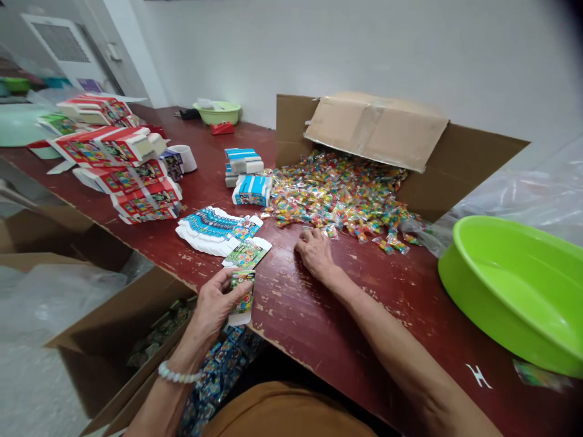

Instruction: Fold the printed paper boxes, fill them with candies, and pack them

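Brown clothing (291, 414) sits closest. Print on the green carton (243, 304) is too small to read; the left hand (213, 303) pinches it at the bench (291, 315) edge. The right hand (316, 254) curls beside wrapped candies (337, 191); if holding any, I can't tell.

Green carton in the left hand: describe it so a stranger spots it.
Find the dark red table, then the left hand at its near edge. The green carton is in that grip, with a white flap; unlike the green box lying beyond, it is held.
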The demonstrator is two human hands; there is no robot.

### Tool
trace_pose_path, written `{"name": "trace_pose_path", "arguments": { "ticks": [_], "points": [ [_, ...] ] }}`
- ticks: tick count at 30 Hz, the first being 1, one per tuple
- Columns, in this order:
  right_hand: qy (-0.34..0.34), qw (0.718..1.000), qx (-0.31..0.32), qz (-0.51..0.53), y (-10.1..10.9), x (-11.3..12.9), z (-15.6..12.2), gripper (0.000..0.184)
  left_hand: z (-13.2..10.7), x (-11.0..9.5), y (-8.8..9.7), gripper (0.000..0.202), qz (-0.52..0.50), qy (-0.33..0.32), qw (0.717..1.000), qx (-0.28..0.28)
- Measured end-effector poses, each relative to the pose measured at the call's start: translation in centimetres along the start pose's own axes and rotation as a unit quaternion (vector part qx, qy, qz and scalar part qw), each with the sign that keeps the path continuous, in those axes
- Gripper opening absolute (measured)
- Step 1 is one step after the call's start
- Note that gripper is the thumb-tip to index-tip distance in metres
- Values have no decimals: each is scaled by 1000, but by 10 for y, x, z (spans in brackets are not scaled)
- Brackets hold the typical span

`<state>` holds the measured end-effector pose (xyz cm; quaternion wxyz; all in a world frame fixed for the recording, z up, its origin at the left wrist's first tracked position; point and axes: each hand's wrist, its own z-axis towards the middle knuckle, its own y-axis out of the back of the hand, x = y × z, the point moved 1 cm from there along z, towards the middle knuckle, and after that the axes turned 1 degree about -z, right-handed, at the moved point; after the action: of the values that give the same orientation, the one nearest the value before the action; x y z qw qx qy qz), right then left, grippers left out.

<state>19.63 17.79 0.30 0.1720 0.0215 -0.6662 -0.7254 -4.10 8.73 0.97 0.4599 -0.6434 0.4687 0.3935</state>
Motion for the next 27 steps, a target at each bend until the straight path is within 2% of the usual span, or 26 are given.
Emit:
{"name": "trace_pose_path", "arguments": {
  "ticks": [4,7,10,12,13,14,16,17,18,19,21,22,24,27],
  "points": [
    [-22,1000,5,12,1,-3,-9,30,-5,-12,2,63,-59,13,997,-56],
    [-40,998,-12,47,4,-8,-15,37,-11,-16,2,67,-83,47,995,-39],
    [-44,993,-47,97,9,-6,-22,38,-15,-14,4,53,-93,72,993,-23],
    [-45,979,-77,186,12,6,-30,35,-16,-10,5,40,-94,68,993,-38],
    [-45,956,-95,274,13,14,-34,31,-16,-9,5,36,-92,67,993,-42],
    [-45,917,-115,380,14,24,-39,27,-17,-7,4,35,-90,69,993,-40],
    [-43,803,-150,575,14,46,-50,21,-21,-5,1,37,-91,82,992,-20],
    [-43,756,-163,633,14,55,-54,20,-23,-5,0,41,-96,92,991,-6],
    [-44,729,-175,660,15,64,-58,20,-26,-5,-3,45,-106,102,989,10],
    [-48,716,-185,672,15,70,-60,19,-31,-4,-5,51,-116,110,987,28],
    [-57,711,-197,673,16,76,-64,19,-40,0,-12,59,-125,134,980,76],
    [-56,720,-206,660,17,76,-65,18,-45,3,-16,59,-124,148,976,104],
    [-24,760,-244,601,21,76,-67,12,-54,13,-24,51,-112,166,966,161],
    [85,815,-304,486,28,80,-67,6,-64,25,-36,38,-104,149,955,236]
  ]
}}
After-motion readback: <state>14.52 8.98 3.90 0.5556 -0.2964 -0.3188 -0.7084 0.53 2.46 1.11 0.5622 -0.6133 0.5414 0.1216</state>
